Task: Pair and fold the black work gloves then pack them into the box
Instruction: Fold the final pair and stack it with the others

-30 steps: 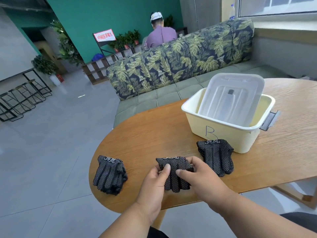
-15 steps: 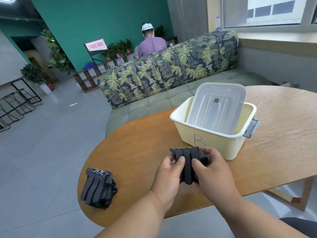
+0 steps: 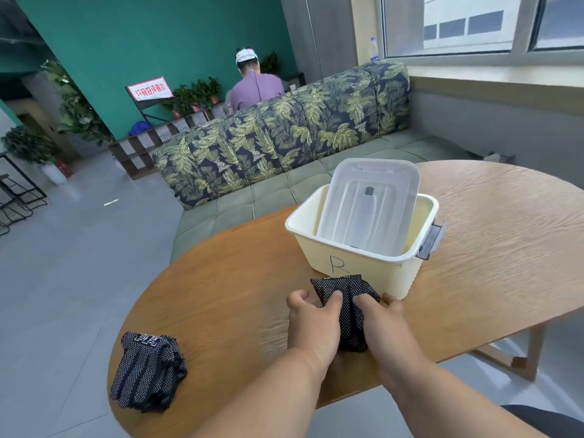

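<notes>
We are looking down at a bundle of black work gloves with white dots (image 3: 346,306), held between both of our hands just above or on a wooden table (image 3: 493,257); we cannot tell whether it touches the surface. The bundle sits right in front of the near wall of a cream plastic box (image 3: 363,267), its upper edge overlapping a handwritten letter R on that wall.

Our left hand (image 3: 311,324) grips the left side of the bundle, thumb laid across the top of the fabric and the other fingers curled beneath. Our right hand (image 3: 384,324) grips the right side the same way, thumb on top, fingers wrapped round the far edge. The two thumbs lie close together with a strip of glove between them.

The box stands open, and a clear plastic lid (image 3: 368,203) leans upright inside it against the far wall. A grey latch (image 3: 431,240) hangs on the box's right end.

Well apart, near the table's left edge, lies a second pile of black gloves (image 3: 147,377), untouched by either hand.

Beyond the table is a sofa with a leaf pattern (image 3: 284,140). Behind it a person in a purple shirt (image 3: 256,90) sits with their back to us, in front of a green wall (image 3: 158,36).
</notes>
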A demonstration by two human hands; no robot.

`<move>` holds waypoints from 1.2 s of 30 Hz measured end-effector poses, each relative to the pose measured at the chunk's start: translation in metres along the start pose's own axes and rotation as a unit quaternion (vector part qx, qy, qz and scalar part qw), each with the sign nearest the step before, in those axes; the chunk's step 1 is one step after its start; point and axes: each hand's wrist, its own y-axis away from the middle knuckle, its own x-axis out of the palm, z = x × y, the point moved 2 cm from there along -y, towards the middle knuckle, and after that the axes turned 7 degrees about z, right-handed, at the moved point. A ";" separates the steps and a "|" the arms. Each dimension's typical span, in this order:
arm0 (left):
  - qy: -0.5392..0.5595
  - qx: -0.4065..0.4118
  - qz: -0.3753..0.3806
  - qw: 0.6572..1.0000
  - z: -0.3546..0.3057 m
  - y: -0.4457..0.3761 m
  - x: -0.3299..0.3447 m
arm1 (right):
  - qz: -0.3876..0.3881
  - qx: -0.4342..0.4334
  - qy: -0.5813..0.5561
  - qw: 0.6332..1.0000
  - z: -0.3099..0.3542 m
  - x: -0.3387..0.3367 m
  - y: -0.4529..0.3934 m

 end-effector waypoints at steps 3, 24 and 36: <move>0.018 -0.091 0.064 0.994 0.002 -0.004 -0.001 | 0.016 -0.006 -0.032 0.999 -0.001 -0.002 -0.009; 0.180 0.057 0.237 0.953 0.029 0.000 -0.049 | 0.197 -0.150 0.042 0.968 -0.017 0.017 -0.012; 0.083 0.147 0.185 0.968 0.082 0.018 -0.108 | 0.353 -0.230 0.345 0.839 -0.038 0.045 0.007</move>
